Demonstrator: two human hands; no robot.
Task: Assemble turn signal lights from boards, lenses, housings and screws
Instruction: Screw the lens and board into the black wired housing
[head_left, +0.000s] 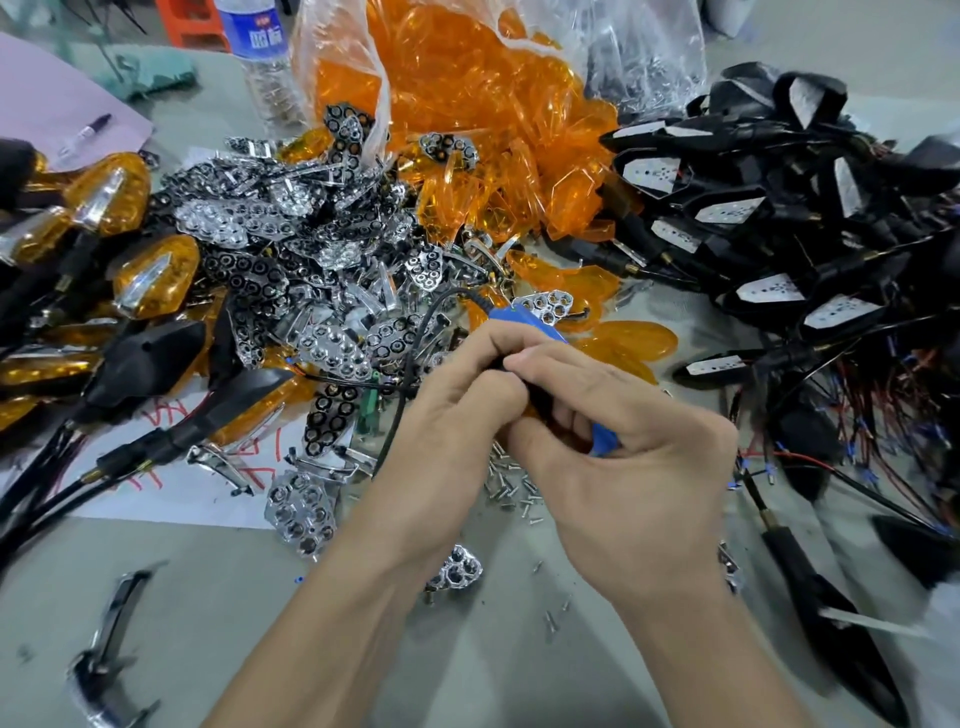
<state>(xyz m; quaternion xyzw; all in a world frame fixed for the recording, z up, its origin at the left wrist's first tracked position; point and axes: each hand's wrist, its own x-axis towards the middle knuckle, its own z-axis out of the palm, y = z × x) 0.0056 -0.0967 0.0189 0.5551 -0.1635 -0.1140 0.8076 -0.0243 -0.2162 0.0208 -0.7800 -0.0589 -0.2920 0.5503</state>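
The left hand (462, 400) and right hand (628, 441) both grip the blue screwdriver (527, 319), best kept straight so the hidden tip cannot slip.

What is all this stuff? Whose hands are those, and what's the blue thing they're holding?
The camera sits on a person's head and looks down, so you see that person's own two hands. The left hand and the right hand are both curled round a blue tool with a black cable, probably a powered screwdriver. The fingers hide what lies under it. On the grey table are parts for turn signal lights: orange lenses spilling from a bag, shiny reflectors, black housings with white boards inside, and small screws near the hands. At the left lie lights that look finished.
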